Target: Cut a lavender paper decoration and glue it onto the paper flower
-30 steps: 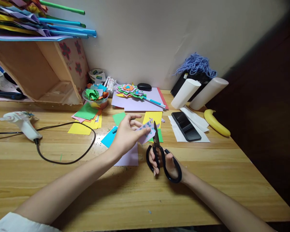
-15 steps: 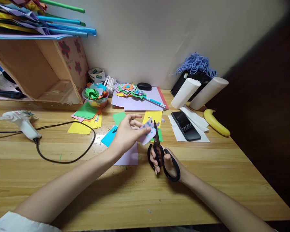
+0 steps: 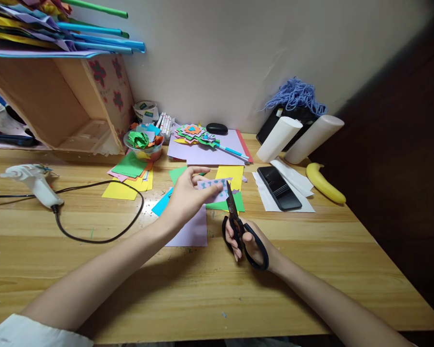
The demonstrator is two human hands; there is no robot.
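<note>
Between thumb and fingers, my left hand (image 3: pixel 190 193) pinches a small piece of purple paper (image 3: pixel 219 193) with rows of dark teal drawn shapes. My right hand (image 3: pixel 251 243) has its thumb and fingers through the black handles of a pair of scissors (image 3: pixel 232 207). The blades point away from me, with their tips at the right edge of the purple piece. Beneath the hands on the table lie a purple sheet (image 3: pixel 190 231), a green sheet (image 3: pixel 235 202), a yellow sheet (image 3: pixel 231 172) and a blue sheet (image 3: pixel 160 206), partly covered by my left hand.
A white glue gun (image 3: pixel 36 185) with a looped black cord lies left. Behind are stacked coloured papers (image 3: pixel 130 166), a bowl of paper scraps (image 3: pixel 144 147) and a layered paper flower (image 3: pixel 195 135). To the right are a phone (image 3: pixel 279 188), a banana (image 3: pixel 323 183) and white rolls (image 3: pixel 280 140).
My left hand has turned the purple piece, so its drawn rows now lie nearly level. The scissors have shifted slightly left, and their tips remain at the paper's right edge.
</note>
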